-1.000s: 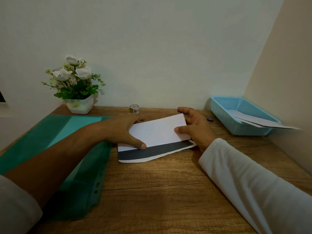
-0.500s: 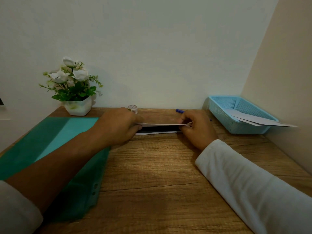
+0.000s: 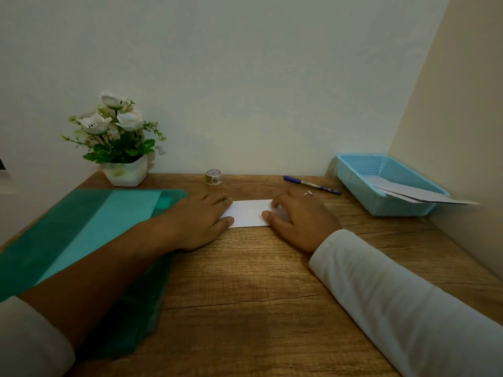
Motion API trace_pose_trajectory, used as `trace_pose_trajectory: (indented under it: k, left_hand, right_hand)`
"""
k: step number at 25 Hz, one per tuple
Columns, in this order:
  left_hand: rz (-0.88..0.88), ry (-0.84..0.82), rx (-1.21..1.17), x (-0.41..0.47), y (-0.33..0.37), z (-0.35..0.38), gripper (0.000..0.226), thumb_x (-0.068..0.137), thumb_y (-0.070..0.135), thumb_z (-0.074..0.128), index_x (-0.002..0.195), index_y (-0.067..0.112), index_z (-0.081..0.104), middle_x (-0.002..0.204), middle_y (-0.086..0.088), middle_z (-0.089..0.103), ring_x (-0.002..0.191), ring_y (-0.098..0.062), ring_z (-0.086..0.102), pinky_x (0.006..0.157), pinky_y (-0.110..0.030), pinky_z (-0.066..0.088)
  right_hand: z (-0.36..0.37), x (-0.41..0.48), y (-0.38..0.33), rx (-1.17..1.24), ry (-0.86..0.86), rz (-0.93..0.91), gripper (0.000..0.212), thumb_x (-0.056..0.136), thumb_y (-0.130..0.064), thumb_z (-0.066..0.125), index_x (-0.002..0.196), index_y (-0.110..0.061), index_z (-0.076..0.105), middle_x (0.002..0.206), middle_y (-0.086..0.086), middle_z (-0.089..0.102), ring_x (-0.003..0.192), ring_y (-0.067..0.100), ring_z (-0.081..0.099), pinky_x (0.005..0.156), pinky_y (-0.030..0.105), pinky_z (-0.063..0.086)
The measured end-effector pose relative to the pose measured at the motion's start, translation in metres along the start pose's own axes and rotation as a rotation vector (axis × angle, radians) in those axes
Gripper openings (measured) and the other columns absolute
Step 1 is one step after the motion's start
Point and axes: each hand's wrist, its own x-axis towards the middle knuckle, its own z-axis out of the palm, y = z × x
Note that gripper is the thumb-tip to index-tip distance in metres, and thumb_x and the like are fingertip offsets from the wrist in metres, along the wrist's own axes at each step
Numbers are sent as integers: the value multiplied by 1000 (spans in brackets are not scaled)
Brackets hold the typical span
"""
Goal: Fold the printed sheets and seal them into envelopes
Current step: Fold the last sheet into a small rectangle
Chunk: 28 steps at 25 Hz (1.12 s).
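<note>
A folded white sheet (image 3: 250, 213) lies flat on the wooden desk (image 3: 245, 281), its blank side up. My left hand (image 3: 198, 221) lies over its left end, fingers fairly straight, thumb along the near edge. My right hand (image 3: 299, 217) rests on its right end with the fingers bent down onto the paper and the thumb at the near edge. Both ends of the sheet are hidden under my hands. White envelopes (image 3: 416, 195) lie in the blue basket (image 3: 362, 172) at the right.
A green plastic folder (image 3: 81, 235) covers the desk's left side under my left forearm. A pot of white flowers (image 3: 119, 148), a small tape roll (image 3: 213, 177) and a blue pen (image 3: 311, 185) stand along the back wall. A side wall closes the right.
The sheet's black-banded part has been folded under and out of sight. The paper was lifted and turned at the back of the desk, and now lies flat as a narrow strip beneath both hands.
</note>
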Motion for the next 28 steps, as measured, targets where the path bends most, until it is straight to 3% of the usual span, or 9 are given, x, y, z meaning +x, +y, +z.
trace_pose_trajectory:
  k: [2, 4, 7, 12, 16, 19, 23, 28]
  left_hand:
    - [-40, -68, -33, 1, 3, 2, 65, 105, 55, 18, 162, 25, 3, 170, 2, 2, 156, -20, 3, 125, -47, 8]
    - [-53, -83, -49, 0, 6, 2, 66, 105, 55, 16, 161, 25, -1, 170, 2, -4, 156, -20, -2, 125, -48, 3]
    - [-61, -83, -47, 0, 8, 2, 67, 105, 55, 15, 161, 24, -3, 170, 2, -5, 156, -20, -3, 125, -48, 1]
    - [-182, -90, 67, 3, 0, 4, 84, 95, 74, 9, 162, 23, 0, 170, -2, -4, 156, -26, -7, 122, -61, -6]
    - [-251, -148, -49, 5, -7, 8, 98, 86, 82, 8, 161, 21, -7, 169, -2, -11, 156, -25, -7, 122, -62, -1]
    - [-255, -145, -62, 5, -6, 8, 96, 88, 81, 10, 161, 20, -9, 169, -3, -13, 156, -25, -6, 123, -61, 1]
    - [-251, -143, -62, 4, -4, 7, 96, 89, 80, 10, 161, 19, -8, 169, -4, -12, 156, -26, -5, 123, -60, 1]
    - [-345, -167, 51, 2, -5, 1, 120, 69, 92, 0, 161, 15, -3, 170, -6, -8, 156, -28, -8, 121, -63, -5]
  right_hand:
    - [5, 1, -12, -35, -97, -57, 57, 104, -57, 37, 147, -22, 48, 152, 4, 47, 138, 27, 44, 114, 43, 37]
    - [10, 4, -25, 6, -209, -129, 62, 108, -52, 30, 160, -19, 28, 169, 5, 24, 155, 26, 21, 126, 43, 20]
    - [12, 9, -33, 19, -271, -163, 67, 108, -54, 24, 165, -21, 12, 173, 1, 5, 159, 21, 2, 128, 43, 6]
    - [10, 14, -13, -35, -296, -9, 88, 98, -75, 20, 165, -21, 5, 173, -2, 0, 159, 19, 0, 128, 47, 2]
    - [4, 12, -4, -161, -274, 157, 98, 94, -81, 14, 165, -14, 7, 173, 6, 5, 159, 25, 4, 127, 52, 0]
    - [9, 10, -21, -190, -261, 79, 88, 100, -70, 14, 164, -10, 9, 172, 11, 7, 159, 27, 4, 128, 53, 1]
    - [12, 11, -37, -41, -318, -157, 68, 108, -54, 18, 165, -19, 4, 173, 2, -2, 159, 21, -4, 128, 46, 0]
    - [9, 14, -17, -69, -320, -12, 88, 99, -74, 18, 165, -17, 1, 173, 1, -4, 159, 19, -4, 128, 49, -1]
